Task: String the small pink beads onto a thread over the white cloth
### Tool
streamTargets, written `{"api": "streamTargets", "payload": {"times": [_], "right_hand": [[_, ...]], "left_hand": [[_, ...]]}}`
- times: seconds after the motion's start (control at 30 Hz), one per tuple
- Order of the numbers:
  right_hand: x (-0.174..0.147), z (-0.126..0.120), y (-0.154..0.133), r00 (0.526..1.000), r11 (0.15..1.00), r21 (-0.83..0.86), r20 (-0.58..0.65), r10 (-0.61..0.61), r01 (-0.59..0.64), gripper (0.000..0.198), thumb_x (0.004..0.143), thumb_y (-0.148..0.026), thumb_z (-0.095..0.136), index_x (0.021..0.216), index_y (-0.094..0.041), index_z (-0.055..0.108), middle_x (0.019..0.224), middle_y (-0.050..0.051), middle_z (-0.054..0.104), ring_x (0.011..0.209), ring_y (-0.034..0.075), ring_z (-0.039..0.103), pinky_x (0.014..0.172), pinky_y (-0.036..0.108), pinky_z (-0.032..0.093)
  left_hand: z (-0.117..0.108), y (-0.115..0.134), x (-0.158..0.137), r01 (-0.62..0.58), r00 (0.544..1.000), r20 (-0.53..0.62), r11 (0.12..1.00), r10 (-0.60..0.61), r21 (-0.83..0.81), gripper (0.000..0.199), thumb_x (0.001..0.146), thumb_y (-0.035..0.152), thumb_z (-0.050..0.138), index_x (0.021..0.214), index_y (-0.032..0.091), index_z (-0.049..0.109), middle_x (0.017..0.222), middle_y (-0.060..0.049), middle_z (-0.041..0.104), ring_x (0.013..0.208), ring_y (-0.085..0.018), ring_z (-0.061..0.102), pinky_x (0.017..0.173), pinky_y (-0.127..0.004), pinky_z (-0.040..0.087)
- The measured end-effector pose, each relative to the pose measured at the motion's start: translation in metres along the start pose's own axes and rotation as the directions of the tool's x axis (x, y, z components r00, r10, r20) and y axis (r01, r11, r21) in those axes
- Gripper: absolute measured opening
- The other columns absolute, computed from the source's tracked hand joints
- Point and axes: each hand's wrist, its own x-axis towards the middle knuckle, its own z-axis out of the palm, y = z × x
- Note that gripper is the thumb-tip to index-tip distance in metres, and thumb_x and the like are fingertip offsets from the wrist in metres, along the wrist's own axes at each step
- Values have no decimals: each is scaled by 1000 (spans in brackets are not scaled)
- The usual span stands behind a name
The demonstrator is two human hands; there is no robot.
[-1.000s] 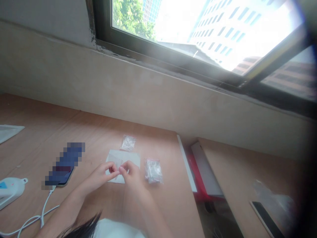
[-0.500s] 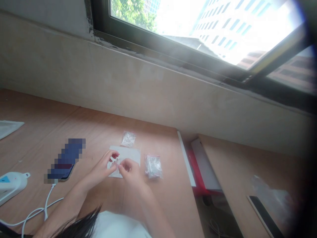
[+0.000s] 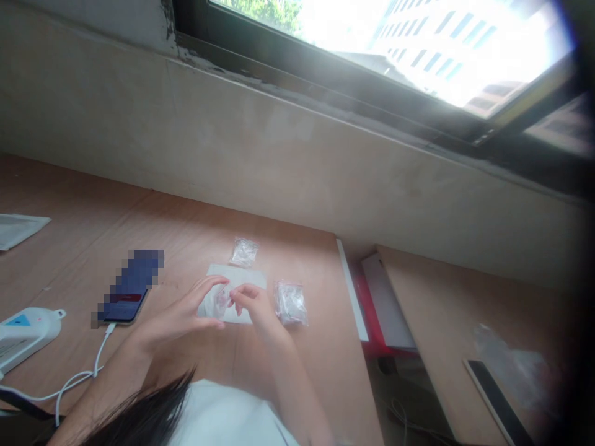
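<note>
My left hand point(image 3: 201, 305) is over a white sheet point(image 3: 253, 279) on the desk, its thumb and fingers spread wide in a C shape. A small clear plastic bag point(image 3: 223, 300) with faint pinkish marks shows between them; whether the left fingers touch it is too blurred to tell. At its right edge, my right hand point(image 3: 253, 302) pinches with thumb and fingertips. Beyond the sheet lies a clear bag of small silvery contents point(image 3: 244, 252). A larger bag of the same look point(image 3: 291, 303) sits right of my right hand.
A phone point(image 3: 132, 291) with a white charging cable point(image 3: 96, 359) lies to the left, beside a white power strip point(image 3: 30, 334). The desk's right edge borders a gap holding a red folder point(image 3: 372, 319). Further right are a dark flat object point(image 3: 495, 396) and clear plastic point(image 3: 515, 365).
My left thumb and fingers have spread apart, and the clear bag shows more plainly between my hands. My right hand still pinches. The view has shifted slightly.
</note>
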Motion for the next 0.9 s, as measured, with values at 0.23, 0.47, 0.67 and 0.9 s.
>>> {"api": "streamTargets", "payload": {"times": [0.23,0.47,0.67,0.9], "right_hand": [[8,0,5,1000,1000,-11,10,-21,21,19,70,-33,49,66,-15,54,58,1,56,57,11,50,54,22,36],[22,-3,52,951,820,-570,-280,-132,-54,11,65,-21,52,74,-16,56,78,6,57,75,17,50,67,28,37],[30,3,73,955,624,-779,-227,-191,-60,14,64,-8,48,71,-15,57,80,9,55,80,20,47,68,29,36],[24,10,53,941,706,-707,-218,-259,31,11,69,-12,46,73,-16,55,79,6,54,79,18,47,70,29,36]], "left_hand": [[2,-3,1,0,996,-93,998,5,57,41,72,34,49,111,25,40,116,-4,44,110,-21,39,94,-33,29],[-2,-17,3,46,987,-162,989,-23,143,40,70,36,52,107,24,45,112,-4,46,108,-23,40,92,-34,30],[5,-51,6,8,984,-175,983,25,185,41,68,31,54,107,23,46,110,-5,47,107,-23,40,92,-33,30],[7,-47,9,100,982,-180,972,-62,211,41,66,33,54,104,18,47,108,-8,49,104,-25,43,89,-36,32]]}}
